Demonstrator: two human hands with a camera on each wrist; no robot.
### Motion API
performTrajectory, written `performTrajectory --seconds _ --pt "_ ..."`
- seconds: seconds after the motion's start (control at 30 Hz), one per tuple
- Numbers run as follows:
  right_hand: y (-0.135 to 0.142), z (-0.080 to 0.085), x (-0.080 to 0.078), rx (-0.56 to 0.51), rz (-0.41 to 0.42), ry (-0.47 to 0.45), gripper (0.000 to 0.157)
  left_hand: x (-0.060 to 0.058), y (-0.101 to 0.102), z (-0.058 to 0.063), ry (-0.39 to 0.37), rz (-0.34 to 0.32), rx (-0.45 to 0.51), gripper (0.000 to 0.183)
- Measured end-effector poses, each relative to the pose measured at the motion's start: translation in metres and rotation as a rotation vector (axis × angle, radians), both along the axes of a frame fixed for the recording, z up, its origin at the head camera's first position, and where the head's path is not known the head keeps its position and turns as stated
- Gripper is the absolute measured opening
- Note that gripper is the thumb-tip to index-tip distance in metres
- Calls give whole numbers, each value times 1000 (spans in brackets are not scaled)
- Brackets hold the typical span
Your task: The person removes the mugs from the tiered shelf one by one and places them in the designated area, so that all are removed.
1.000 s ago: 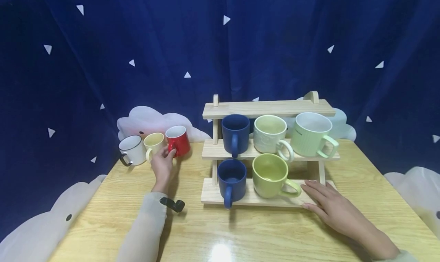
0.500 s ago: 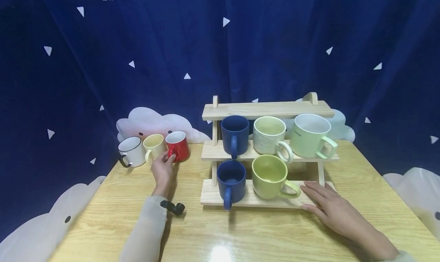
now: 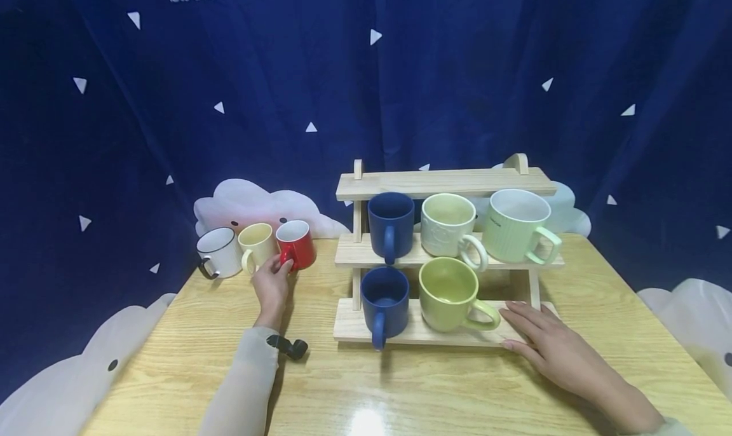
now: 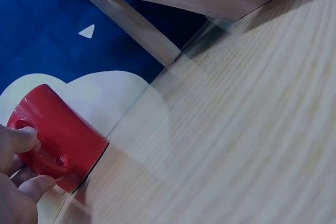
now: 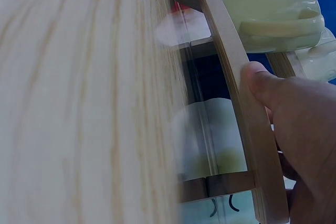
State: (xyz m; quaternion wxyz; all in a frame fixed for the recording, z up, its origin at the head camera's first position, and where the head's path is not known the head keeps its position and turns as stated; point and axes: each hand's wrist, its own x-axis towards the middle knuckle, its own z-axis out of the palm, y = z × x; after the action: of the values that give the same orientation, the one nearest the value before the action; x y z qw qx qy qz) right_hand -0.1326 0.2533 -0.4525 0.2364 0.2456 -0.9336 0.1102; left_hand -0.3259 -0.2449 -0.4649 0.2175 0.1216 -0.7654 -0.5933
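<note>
In the head view my left hand (image 3: 271, 288) pinches the handle of a red mug (image 3: 305, 252) with a white inside. The left wrist view shows thumb and fingers at that red handle (image 4: 52, 167), with the mug's base right at the tabletop. A pale yellow mug (image 3: 257, 240) and a white mug with a black rim and handle (image 3: 223, 258) stand close on its left. My right hand (image 3: 563, 353) rests on the right end of the wooden rack's bottom shelf (image 3: 434, 335), fingers extended on top. In the right wrist view the thumb (image 5: 260, 80) touches the shelf's front edge.
The middle shelf holds a dark blue mug (image 3: 391, 223), a cream mug (image 3: 443, 232) and a large pale green mug (image 3: 509, 236). Below them are another blue mug (image 3: 384, 302) and a yellow-green mug (image 3: 448, 302). A dark blue curtain (image 3: 343, 74) hangs behind the table (image 3: 343, 385).
The red mug has come down slightly and toward me beside the yellow mug, my left hand keeping its pinch on the handle. My right hand has stayed on the shelf.
</note>
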Motion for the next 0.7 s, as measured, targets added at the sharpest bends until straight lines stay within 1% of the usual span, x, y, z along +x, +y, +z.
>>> performTrajectory --seconds 0.37,0.6,0.7 --pt "-1 2 3 2 9 -10 53 1 1 -5 11 -36 29 31" --pt "-1 2 1 3 16 -4 53 1 -2 -3 -9 -54 -41 30" --pt "0 2 1 4 14 0 53 1 -3 -3 -21 -78 -59 32"
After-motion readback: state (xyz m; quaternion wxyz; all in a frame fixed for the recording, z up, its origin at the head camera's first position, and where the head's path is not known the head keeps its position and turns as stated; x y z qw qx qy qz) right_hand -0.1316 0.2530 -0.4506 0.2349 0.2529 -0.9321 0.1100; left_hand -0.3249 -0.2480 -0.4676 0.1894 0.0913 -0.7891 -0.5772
